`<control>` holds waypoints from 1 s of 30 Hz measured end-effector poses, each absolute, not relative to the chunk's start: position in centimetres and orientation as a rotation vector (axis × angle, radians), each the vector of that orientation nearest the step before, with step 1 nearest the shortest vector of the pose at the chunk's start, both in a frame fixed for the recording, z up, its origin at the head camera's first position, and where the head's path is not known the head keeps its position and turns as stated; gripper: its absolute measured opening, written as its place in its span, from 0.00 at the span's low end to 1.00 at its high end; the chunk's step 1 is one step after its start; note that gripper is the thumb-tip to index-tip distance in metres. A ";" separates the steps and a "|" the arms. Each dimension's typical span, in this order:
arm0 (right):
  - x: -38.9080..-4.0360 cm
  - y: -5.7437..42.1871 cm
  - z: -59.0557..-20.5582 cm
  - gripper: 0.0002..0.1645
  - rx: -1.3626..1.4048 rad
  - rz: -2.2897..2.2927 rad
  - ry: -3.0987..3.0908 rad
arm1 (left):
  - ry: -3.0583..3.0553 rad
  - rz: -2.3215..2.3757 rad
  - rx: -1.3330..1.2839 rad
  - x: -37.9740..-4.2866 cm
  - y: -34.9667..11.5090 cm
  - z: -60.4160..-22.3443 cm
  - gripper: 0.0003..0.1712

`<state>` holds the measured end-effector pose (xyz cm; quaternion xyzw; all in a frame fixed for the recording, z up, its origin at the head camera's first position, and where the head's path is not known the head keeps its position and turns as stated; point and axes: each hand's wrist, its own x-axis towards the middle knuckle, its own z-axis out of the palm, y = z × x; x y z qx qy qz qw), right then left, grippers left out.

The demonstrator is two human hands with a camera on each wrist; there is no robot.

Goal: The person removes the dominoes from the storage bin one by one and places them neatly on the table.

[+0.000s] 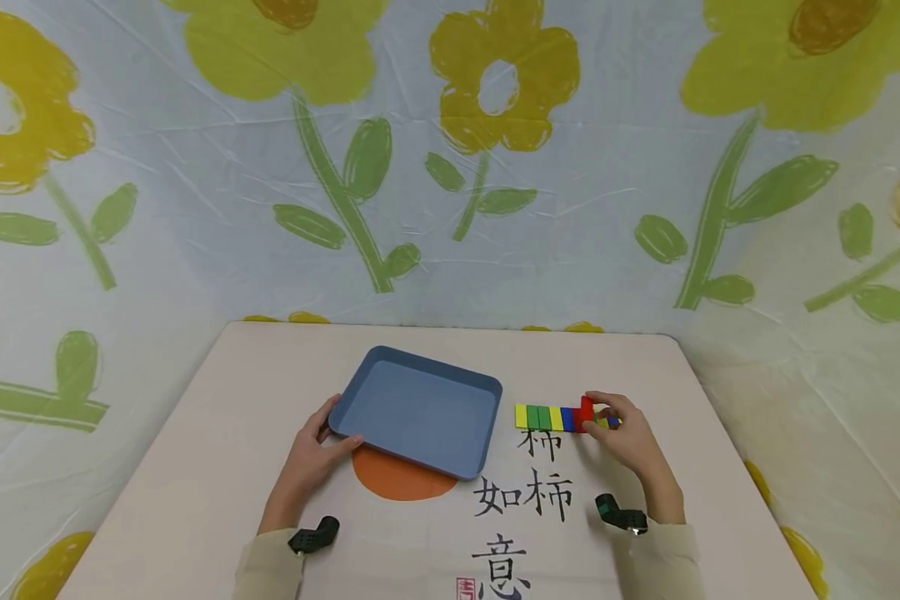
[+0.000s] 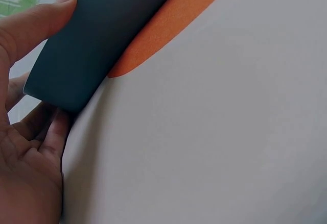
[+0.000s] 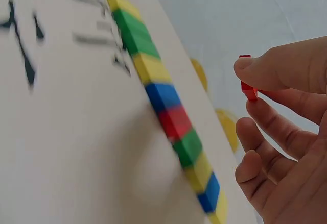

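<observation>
A blue-grey rectangular tray (image 1: 420,417) sits turned at an angle on the table, with nothing in it. My left hand (image 1: 315,457) grips its near left corner, the thumb (image 2: 51,17) at the rim and the other fingers around the outside, partly hidden behind the wall. At the right, my right hand (image 1: 633,437) pinches a small red block (image 3: 248,81) between thumb and fingertips, above a row of coloured blocks. That row (image 1: 543,417) holds several yellow, green, blue and red pieces set side by side; its right end is partly covered by the hand in the head view.
A pale table mat (image 1: 405,550) carries black brush characters (image 1: 547,496), a red seal mark (image 1: 466,588) and an orange patch (image 1: 405,479) partly under the tray. Behind the table's far edge hangs a flower-printed cloth (image 1: 570,250), which also lines both sides.
</observation>
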<state>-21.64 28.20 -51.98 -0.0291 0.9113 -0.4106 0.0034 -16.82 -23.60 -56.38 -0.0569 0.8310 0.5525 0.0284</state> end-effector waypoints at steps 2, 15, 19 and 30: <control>-21.2 29.7 -52.2 0.31 -0.044 -1.249 2.867 | 2.565 1.702 -0.167 -16.8 -23.5 -56.4 0.56; -21.0 35.6 -53.3 0.33 0.016 -1.068 2.881 | 2.552 1.707 -0.193 -16.9 -23.6 -56.6 0.56; -21.5 36.5 -53.8 0.33 0.006 -0.992 2.923 | 2.532 1.725 -0.200 -16.9 -23.6 -56.6 0.56; -23.3 37.1 -54.3 0.29 -0.090 -0.885 2.946 | 2.539 1.719 -0.208 -16.8 -23.6 -56.5 0.55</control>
